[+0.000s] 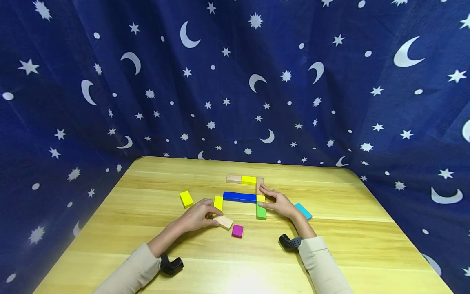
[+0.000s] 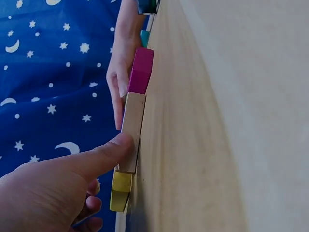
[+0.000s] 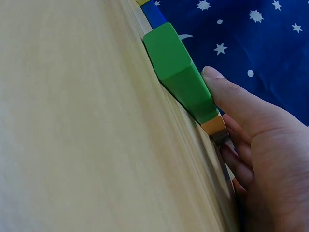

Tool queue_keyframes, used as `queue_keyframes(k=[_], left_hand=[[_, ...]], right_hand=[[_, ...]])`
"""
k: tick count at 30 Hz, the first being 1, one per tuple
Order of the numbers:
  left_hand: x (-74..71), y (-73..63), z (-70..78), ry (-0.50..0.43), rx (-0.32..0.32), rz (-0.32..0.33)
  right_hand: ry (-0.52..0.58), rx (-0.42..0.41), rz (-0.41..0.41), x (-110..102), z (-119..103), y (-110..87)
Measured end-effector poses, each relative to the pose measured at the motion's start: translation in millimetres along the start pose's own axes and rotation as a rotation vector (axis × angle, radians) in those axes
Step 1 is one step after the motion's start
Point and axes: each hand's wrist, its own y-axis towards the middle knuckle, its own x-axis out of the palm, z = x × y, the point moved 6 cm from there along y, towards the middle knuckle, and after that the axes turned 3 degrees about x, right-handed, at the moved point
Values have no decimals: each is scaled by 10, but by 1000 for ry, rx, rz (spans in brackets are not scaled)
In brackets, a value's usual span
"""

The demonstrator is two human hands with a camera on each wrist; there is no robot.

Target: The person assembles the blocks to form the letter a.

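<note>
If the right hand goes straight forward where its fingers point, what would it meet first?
The right hand would likely meet the pale block at its index fingertip first; whether they touch is unclear.

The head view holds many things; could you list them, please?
Table: one, pale wood, foreground
Curtain: one, blue with white moons and stars, behind
Yellow blocks: three, yellow, one back, two left
Plain blocks: three, natural wood, two back, one nearer
Blue blocks: two, dark blue, centre
Green block: one, green, right of centre
Small block: one, yellow-orange, behind the green block
Purple block: one, purple, nearest the front
Light-blue block: one, light blue, far right
Wrist cameras: two, black, at the wrists
Sleeves: two, beige, forearms
Left hand: one, bare, pinching the nearer plain block
Right hand: one, bare, at the green block
</note>
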Motion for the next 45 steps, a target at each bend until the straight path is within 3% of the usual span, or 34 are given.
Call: queue_keyframes(k=[14, 19, 22, 27, 31, 38, 45], left_hand=[[0, 19, -11, -23, -11, 6], [-37, 60, 134, -136, 28, 69], [-3, 101, 285, -162, 70, 71], [113, 160, 508, -55, 137, 44], [199, 186, 583, 60, 152, 33], [307, 236, 699, 178, 184, 9], [397, 362, 1086, 197, 273, 14]], right_hand=[[0, -10, -2, -7, -19, -9], [2, -3, -7, -6, 13, 4], [1, -6, 5, 9, 97, 35], [-8, -5, 33, 54, 346, 110], [-5, -11, 37, 70, 432, 136], [-7, -22, 37, 78, 417, 138], [-10, -30, 33, 37, 210, 83]])
